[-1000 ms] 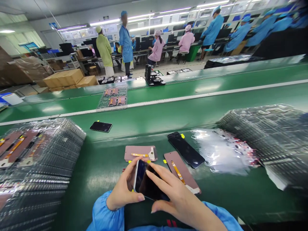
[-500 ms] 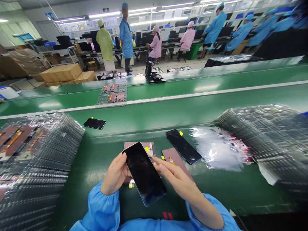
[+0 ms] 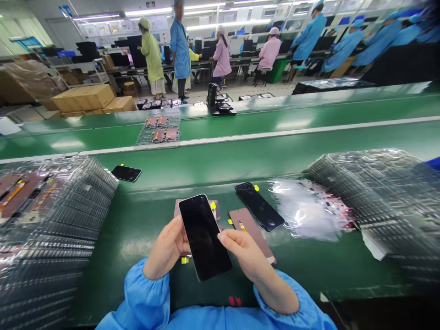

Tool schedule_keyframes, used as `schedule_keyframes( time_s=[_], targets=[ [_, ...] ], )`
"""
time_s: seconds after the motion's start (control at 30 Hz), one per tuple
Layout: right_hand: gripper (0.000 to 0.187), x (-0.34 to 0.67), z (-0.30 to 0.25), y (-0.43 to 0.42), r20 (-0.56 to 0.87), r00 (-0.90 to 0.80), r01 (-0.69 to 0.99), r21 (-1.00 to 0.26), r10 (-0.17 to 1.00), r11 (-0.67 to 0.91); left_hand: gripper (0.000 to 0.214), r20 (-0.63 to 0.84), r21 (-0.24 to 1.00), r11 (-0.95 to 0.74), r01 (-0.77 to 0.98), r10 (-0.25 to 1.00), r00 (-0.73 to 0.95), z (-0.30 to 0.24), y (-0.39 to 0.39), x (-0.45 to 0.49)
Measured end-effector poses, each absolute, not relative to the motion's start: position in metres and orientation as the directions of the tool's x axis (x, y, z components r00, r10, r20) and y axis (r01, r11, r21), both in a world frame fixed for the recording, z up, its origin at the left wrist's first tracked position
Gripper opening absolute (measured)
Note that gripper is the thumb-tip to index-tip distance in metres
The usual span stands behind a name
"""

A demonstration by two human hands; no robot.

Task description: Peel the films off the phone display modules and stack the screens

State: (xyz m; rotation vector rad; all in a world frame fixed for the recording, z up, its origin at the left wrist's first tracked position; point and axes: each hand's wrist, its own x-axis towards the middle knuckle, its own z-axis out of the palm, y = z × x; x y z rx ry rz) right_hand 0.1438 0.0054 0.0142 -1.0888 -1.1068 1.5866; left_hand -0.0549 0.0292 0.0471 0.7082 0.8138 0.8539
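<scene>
Between my two hands is a black phone screen [image 3: 205, 238] with a light rim, its glossy face up toward me. My left hand [image 3: 168, 243] grips its left edge, the thumb near the upper corner. At the right edge my right hand [image 3: 245, 252] pinches it between thumb and fingers; the fingertips behind are hidden. Partly covered under it lie brownish phone panels [image 3: 178, 208] with yellow tabs. Just right of my right hand rests another brownish panel [image 3: 252, 229] with an orange flex strip. Beyond that sit stacked black screens [image 3: 260, 207] with a yellow tab.
Tall stacks of clear plastic trays stand at left [image 3: 87, 197] and right [image 3: 374, 183]. A pile of clear film pieces [image 3: 302, 208] lies by the right stack. Farther off are a small black phone [image 3: 126, 173] and a tray of panels [image 3: 160, 130] on the green bench [image 3: 151, 201].
My right hand has gone from outstretched fingers beside the phone screen to pinching its right edge. The screen has turned slightly more upright. In the background, people have shifted.
</scene>
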Motion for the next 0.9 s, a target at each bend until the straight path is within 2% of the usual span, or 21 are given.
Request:
schedule_keyframes(
  time_s=[0.13,0.27,0.33,0.47,0.63,0.7,0.77,0.83,0.9],
  targets=[
    [0.051,0.145,0.013,0.003,-0.21,-0.221,-0.232,-0.937,0.952,-0.261,0.038,-0.335,0.815,0.474,-0.332,0.854,0.399,0.05,0.029,-0.054],
    [0.047,0.151,0.015,-0.004,-0.29,-0.404,-0.227,-0.887,0.868,-0.402,0.034,-0.349,0.825,0.445,-0.349,0.886,0.306,0.049,0.035,-0.056],
    [0.045,0.154,0.017,-0.007,-0.281,-0.441,-0.214,-0.889,0.852,-0.404,0.032,-0.353,0.832,0.437,-0.341,0.892,0.282,0.048,0.036,-0.057],
    [0.042,0.155,0.019,-0.01,-0.223,-0.413,-0.242,-0.908,0.883,-0.342,0.031,-0.357,0.834,0.443,-0.329,0.888,0.29,0.045,0.036,-0.055],
    [0.041,0.151,0.016,-0.009,-0.233,-0.326,-0.253,-0.912,0.916,-0.322,0.041,-0.319,0.844,0.425,-0.328,0.888,0.332,0.049,0.032,-0.054],
    [0.039,0.15,0.014,-0.008,-0.192,-0.255,-0.272,-0.926,0.948,-0.261,0.049,-0.266,0.881,0.39,-0.268,0.876,0.402,0.051,0.028,-0.054],
    [0.037,0.15,0.014,-0.007,-0.14,-0.205,-0.291,-0.936,0.969,-0.197,0.047,-0.228,0.937,0.322,-0.14,0.861,0.455,0.052,0.024,-0.054],
    [0.035,0.15,0.016,-0.006,-0.103,-0.171,-0.287,-0.946,0.98,-0.15,0.037,-0.216,0.97,0.245,-0.008,0.871,0.44,0.051,0.021,-0.054],
    [0.032,0.149,0.02,-0.006,-0.078,-0.131,-0.259,-0.96,0.988,-0.11,0.038,-0.2,0.98,0.191,0.063,0.902,0.382,0.049,0.018,-0.054]
  ],
)
